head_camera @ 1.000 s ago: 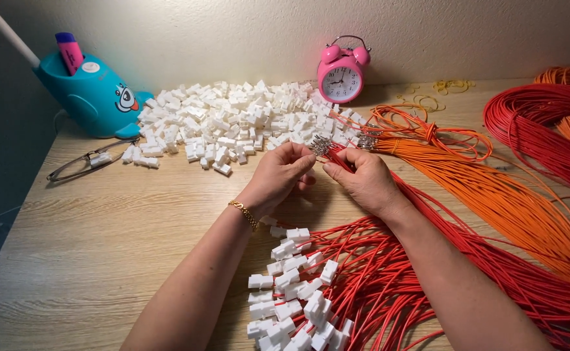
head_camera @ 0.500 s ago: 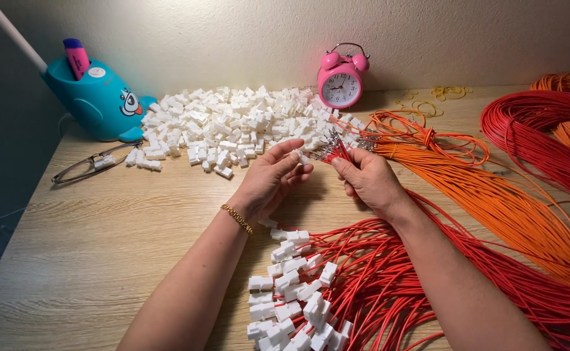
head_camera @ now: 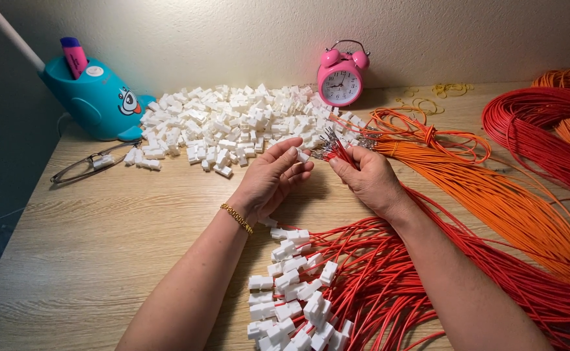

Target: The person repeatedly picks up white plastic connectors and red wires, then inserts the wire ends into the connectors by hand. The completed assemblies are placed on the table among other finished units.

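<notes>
- Warm, yellowish light falls from the upper left, brightest on the wall [head_camera: 246, 32] and the far tabletop [head_camera: 103, 247].
- The left edge sinks into dark shadow.
- Soft shadows lie under both hands.
- Focus stays sharp throughout, with no glare.

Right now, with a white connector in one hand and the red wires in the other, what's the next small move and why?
Probably bring the white connector in the left hand onto the metal wire ends that the right hand pinches: they sit just apart, tips facing it, and finished red wires with connectors lie below.
</notes>
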